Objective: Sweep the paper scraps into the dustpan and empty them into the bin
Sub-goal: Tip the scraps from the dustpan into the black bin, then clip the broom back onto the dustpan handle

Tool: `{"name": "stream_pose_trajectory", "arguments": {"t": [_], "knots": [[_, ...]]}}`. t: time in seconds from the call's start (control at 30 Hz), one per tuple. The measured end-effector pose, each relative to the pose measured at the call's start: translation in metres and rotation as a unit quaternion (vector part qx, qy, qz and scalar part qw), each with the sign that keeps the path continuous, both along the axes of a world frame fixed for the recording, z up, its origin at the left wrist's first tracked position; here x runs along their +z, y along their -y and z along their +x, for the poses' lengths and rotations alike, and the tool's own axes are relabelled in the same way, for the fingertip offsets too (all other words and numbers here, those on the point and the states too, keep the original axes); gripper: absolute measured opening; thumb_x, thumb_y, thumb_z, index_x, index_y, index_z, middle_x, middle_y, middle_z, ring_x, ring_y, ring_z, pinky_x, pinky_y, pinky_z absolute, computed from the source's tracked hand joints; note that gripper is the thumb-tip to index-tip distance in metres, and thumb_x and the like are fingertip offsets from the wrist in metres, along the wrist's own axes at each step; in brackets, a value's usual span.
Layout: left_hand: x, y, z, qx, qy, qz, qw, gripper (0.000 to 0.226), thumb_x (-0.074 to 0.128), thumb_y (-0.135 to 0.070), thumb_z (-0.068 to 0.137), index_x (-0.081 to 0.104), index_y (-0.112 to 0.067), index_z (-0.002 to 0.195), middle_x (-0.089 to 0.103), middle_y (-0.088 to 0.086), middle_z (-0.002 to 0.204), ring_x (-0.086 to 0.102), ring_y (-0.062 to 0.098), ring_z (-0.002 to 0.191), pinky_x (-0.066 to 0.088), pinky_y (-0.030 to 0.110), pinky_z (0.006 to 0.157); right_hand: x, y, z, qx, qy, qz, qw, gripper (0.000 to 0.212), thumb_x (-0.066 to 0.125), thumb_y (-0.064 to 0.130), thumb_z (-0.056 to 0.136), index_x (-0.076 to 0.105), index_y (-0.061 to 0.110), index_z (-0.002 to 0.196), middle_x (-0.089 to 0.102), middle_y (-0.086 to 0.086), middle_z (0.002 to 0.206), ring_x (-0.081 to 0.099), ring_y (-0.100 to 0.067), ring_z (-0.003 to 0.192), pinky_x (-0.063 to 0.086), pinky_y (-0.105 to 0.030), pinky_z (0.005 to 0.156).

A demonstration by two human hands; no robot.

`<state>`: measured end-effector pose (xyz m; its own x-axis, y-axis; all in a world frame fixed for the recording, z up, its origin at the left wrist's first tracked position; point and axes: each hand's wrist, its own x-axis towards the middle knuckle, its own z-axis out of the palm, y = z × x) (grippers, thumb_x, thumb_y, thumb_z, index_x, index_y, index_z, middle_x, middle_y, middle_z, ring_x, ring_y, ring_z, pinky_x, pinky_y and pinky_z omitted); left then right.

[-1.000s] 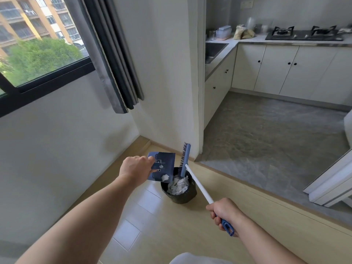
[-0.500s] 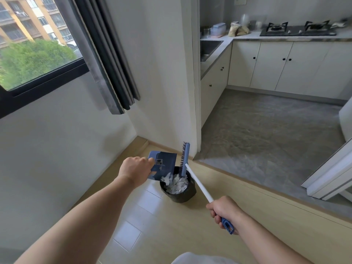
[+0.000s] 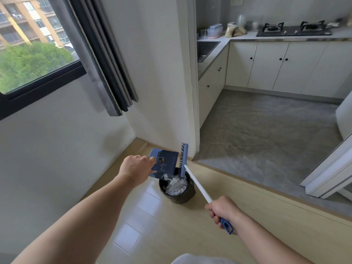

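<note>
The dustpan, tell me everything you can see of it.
The dustpan is dark blue, plastic-looking, squarish, with a ribbed strip and a small label. The left hand grips its left side, tilting its lower corner over the black bin. White paper scraps sit at that corner and in the bin. The broom stands head-up just right of it.

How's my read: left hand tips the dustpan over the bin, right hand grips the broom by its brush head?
No: in the head view the right hand grips the broom at its handle end. The left hand tips the dustpan over the bin.
</note>
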<state>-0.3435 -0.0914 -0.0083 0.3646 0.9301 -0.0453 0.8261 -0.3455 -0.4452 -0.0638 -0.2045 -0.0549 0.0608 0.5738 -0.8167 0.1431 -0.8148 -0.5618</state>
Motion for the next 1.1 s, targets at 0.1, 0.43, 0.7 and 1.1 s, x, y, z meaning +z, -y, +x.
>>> {"name": "stream_pose_trajectory", "arguments": {"t": [0.1, 0.43, 0.7, 1.1], "knots": [[0.002, -0.001, -0.001, 0.011, 0.01, 0.005, 1.0, 0.015, 0.051, -0.034, 0.099, 0.057, -0.023, 0.107, 0.07, -0.003, 0.099, 0.07, 0.024, 0.091, 0.041, 0.03, 0.061, 0.0, 0.0, -0.001, -0.002, 0.001, -0.002, 1.0, 0.013, 0.056, 0.007, 0.093, 0.06, 0.005, 0.08, 0.049, -0.002, 0.055, 0.038, -0.01, 0.037, 0.031, -0.018, 0.038], [0.005, -0.001, -0.002, 0.01, -0.009, 0.011, 1.0, 0.016, 0.051, -0.035, 0.099, 0.057, -0.023, 0.109, 0.07, -0.003, 0.096, 0.07, 0.023, 0.088, 0.041, 0.03, 0.059, 0.003, 0.0, 0.001, 0.001, 0.001, 0.008, 1.0, 0.01, 0.056, 0.006, 0.093, 0.061, 0.003, 0.085, 0.049, -0.004, 0.057, 0.038, -0.01, 0.037, 0.031, -0.018, 0.038], [0.013, -0.003, -0.003, 0.032, 0.006, 0.01, 0.999, 0.023, 0.048, -0.041, 0.101, 0.057, -0.024, 0.113, 0.07, -0.003, 0.1, 0.07, 0.022, 0.092, 0.047, 0.031, 0.065, 0.006, -0.004, 0.001, 0.021, 0.013, 0.013, 1.0, 0.015, 0.055, 0.005, 0.09, 0.056, 0.005, 0.075, 0.047, -0.006, 0.055, 0.038, -0.013, 0.037, 0.031, -0.018, 0.039], [0.089, -0.016, 0.02, 0.227, 0.177, 0.092, 0.953, 0.025, 0.061, -0.046, 0.09, 0.054, -0.023, 0.085, 0.062, 0.0, 0.078, 0.06, 0.028, 0.069, 0.04, 0.029, 0.056, 0.096, -0.039, -0.004, 0.038, -0.12, 0.108, 0.986, 0.019, 0.061, 0.026, 0.089, 0.067, 0.007, 0.09, 0.053, -0.011, 0.077, 0.051, -0.017, 0.053, 0.05, -0.03, 0.055]]}}
